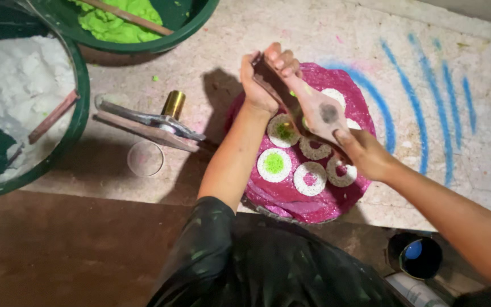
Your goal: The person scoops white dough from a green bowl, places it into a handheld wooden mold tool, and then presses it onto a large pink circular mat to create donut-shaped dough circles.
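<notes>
A round magenta glitter-like disc lies on the pale speckled slab, with several white rings on it; some rings have green centres, others pink. Both hands hover above the disc's far half. My left hand grips a dark flat stick near its upper end. My right hand, marked with a dark smudge, stretches along the same stick, and its fingertips curl over the top next to the left hand's. The stick's lower part is hidden behind the right hand.
A green tub of white powder stands at the left and a green tub of bright green powder at the top, each with a wooden stick. A metal tool with a brass cylinder and a clear round lid lie between. Blue streaks mark the slab; a dark cup holding blue sits lower right.
</notes>
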